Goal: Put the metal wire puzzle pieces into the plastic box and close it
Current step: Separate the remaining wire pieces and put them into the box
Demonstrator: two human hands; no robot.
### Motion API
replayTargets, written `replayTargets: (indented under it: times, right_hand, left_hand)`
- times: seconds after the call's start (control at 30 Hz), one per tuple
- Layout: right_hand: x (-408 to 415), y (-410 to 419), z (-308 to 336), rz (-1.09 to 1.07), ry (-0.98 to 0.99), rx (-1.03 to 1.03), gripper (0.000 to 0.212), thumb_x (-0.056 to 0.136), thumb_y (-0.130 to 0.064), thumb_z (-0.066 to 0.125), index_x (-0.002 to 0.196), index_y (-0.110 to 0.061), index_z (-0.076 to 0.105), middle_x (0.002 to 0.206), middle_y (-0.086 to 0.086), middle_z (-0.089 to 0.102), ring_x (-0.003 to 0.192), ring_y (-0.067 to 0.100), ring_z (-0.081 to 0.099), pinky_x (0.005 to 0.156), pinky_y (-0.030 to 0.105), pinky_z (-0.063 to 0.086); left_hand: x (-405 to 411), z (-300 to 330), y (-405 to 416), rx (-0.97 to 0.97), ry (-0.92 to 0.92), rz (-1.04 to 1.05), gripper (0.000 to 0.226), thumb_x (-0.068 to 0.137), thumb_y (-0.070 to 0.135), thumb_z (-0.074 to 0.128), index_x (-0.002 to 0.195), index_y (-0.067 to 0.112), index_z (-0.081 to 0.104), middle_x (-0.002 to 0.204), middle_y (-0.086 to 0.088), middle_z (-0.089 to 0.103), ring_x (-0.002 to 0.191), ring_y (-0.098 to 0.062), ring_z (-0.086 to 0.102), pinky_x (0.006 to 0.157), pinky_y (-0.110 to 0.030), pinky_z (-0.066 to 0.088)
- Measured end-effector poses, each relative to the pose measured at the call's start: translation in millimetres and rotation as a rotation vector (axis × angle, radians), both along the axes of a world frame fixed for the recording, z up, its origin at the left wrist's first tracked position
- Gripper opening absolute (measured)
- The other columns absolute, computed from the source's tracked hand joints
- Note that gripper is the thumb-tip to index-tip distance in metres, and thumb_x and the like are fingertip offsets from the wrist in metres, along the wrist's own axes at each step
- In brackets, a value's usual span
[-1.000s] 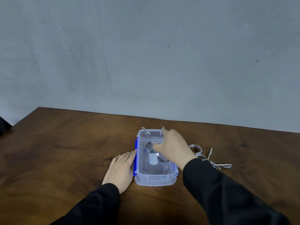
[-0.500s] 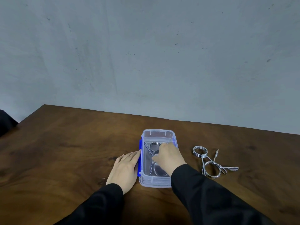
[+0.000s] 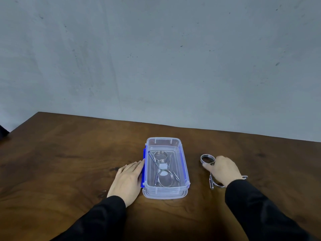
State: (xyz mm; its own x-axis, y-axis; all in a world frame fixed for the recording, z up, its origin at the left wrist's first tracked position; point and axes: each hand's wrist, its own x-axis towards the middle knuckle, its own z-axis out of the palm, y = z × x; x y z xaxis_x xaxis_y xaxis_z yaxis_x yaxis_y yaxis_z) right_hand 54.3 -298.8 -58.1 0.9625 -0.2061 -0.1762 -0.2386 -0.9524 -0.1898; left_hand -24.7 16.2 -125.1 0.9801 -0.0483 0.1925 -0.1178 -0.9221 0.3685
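The clear plastic box [image 3: 184, 171] with blue side clips stands open at the table's middle. One metal wire puzzle piece [image 3: 163, 168], with two coiled rings and crossed legs, lies inside it. My left hand [image 3: 127, 180] rests flat on the table, fingers pressed against the box's left side. A second wire puzzle piece [image 3: 205, 158] lies on the table right of the box. My right hand [image 3: 223, 170] covers its middle, thumb and fingertip pinched at the far ring's lower edge. Its near ring and one leg stick out from under the hand.
The dark wooden table [image 3: 69, 162] runs back to a grey wall [image 3: 156, 58]. A clear layer that may be the lid shows under the box's near end [image 3: 165, 195]. A dark object sits at the left edge [image 3: 2, 132].
My right hand left the box, with the first piece lying inside, and moved right onto the second piece on the table. My left hand stayed against the box.
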Motion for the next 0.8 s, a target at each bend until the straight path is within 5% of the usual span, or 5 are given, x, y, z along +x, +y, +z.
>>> replayTargets:
  times: [0.17, 0.33, 0.63, 0.8]
  right_hand:
    - [-9, 8, -15, -0.014, -0.057, -0.147, 0.046, 0.084, -0.057, 0.068, 0.103, -0.016, 0.069, 0.105, 0.004, 0.069, 0.106, 0.027, 0.064, 0.091, 0.044, 0.049]
    - [-14, 7, -18, -0.020, -0.148, -0.090, 0.026, 0.086, -0.042, 0.061, 0.090, -0.018, 0.071, 0.091, 0.000, 0.068, 0.096, 0.025, 0.061, 0.085, 0.044, 0.044]
    - [-17, 1, -20, -0.025, -0.151, 0.012, 0.027, 0.088, -0.044, 0.058, 0.095, -0.020, 0.067, 0.086, -0.001, 0.067, 0.083, 0.022, 0.053, 0.082, 0.042, 0.044]
    - [-13, -9, -22, 0.016, -0.114, 0.119, 0.040, 0.091, -0.055, 0.061, 0.088, -0.016, 0.071, 0.075, 0.001, 0.069, 0.079, 0.020, 0.067, 0.074, 0.040, 0.058]
  left_hand:
    - [0, -3, 1, 0.019, -0.018, -0.001, 0.052, 0.095, 0.040, 0.023, 0.146, 0.031, 0.033, 0.144, 0.008, 0.049, 0.133, -0.010, 0.040, 0.112, -0.032, 0.022]
    - [0, -4, 0, 0.017, -0.021, 0.010, 0.061, 0.090, 0.046, 0.013, 0.146, 0.032, 0.032, 0.144, 0.008, 0.049, 0.134, -0.011, 0.039, 0.111, -0.031, 0.022]
    - [0, -2, 0, 0.013, -0.009, 0.008, 0.048, 0.099, 0.033, 0.032, 0.146, 0.033, 0.032, 0.144, 0.009, 0.049, 0.134, -0.010, 0.038, 0.111, -0.030, 0.021]
    - [-1, -1, -1, -0.002, -0.021, 0.004, 0.047, 0.099, 0.029, 0.039, 0.146, 0.032, 0.033, 0.144, 0.009, 0.049, 0.134, -0.010, 0.038, 0.110, -0.030, 0.020]
